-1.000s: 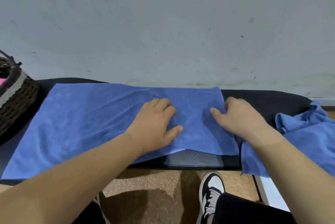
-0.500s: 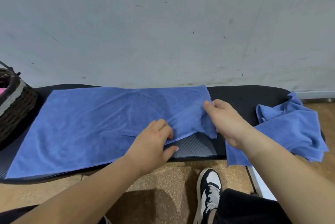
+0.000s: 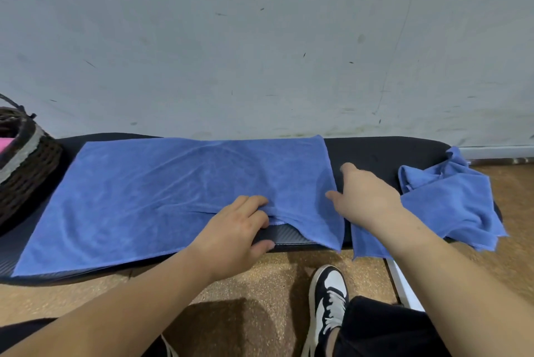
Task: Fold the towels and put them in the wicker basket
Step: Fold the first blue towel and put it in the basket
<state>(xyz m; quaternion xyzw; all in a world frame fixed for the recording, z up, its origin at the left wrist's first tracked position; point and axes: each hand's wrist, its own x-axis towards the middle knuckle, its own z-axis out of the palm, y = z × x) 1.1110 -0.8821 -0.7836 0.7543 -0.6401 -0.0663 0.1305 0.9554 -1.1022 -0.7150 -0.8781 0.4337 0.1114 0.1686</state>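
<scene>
A large blue towel (image 3: 161, 192) lies spread on the black padded bench (image 3: 381, 151). My left hand (image 3: 237, 232) grips its front edge near the middle, fingers curled on top and thumb at the bench's front edge, and the cloth bunches there. My right hand (image 3: 365, 200) rests beside the towel's right edge with fingers stretched, the thumb just touching the cloth. The dark wicker basket (image 3: 27, 169) stands at the bench's far left, partly cut off by the frame. A second blue towel (image 3: 450, 206) lies crumpled at the right end, hanging over the front.
A grey wall rises directly behind the bench. Something pink (image 3: 5, 144) shows inside the basket. Below the bench is brown speckled floor, with my black-and-white shoe (image 3: 329, 296) and dark trouser leg at the lower right.
My right hand has let go of the towel's right edge, and that corner now lies down over the bench front. My left hand has gathered the front edge and stays there.
</scene>
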